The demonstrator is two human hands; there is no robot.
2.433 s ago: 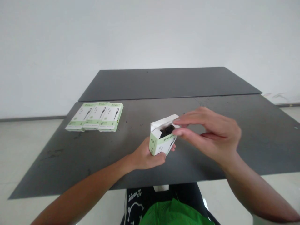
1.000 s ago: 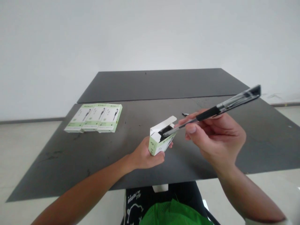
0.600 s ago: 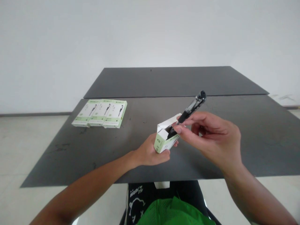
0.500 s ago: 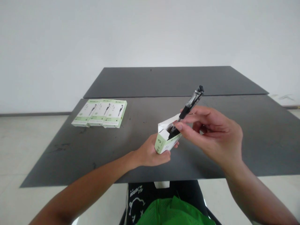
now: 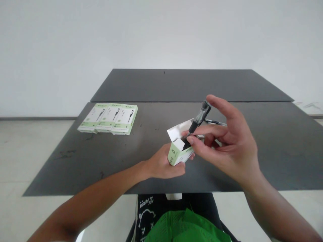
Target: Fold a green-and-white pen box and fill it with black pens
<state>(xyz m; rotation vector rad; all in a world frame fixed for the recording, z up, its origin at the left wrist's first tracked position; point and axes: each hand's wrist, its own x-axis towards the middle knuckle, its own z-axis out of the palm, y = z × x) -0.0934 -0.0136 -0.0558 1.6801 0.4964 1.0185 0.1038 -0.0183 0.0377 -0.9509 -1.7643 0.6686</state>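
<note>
My left hand (image 5: 163, 164) is wrapped round a small white and light-green pen box (image 5: 179, 155), tilted, its top flap raised. A black gel pen (image 5: 196, 121) with a clear cap stands slanted in the mouth of the box, its lower end hidden inside. Thumb and a finger of my right hand (image 5: 227, 144) pinch the pen close to the opening, while the index finger reaches up to the cap end. Behind that hand a second pen (image 5: 215, 122) lies on the table, partly covered.
Three similar white and green pen boxes (image 5: 108, 118) lie overlapping in a row on the left of the dark grey table (image 5: 141, 148). A second dark table panel (image 5: 181, 85) adjoins at the back, with a white wall (image 5: 161, 33) beyond it.
The pen has gone lower into the box. My right index finger has lifted to the pen's cap end. The second pen behind my right hand has come into view.
</note>
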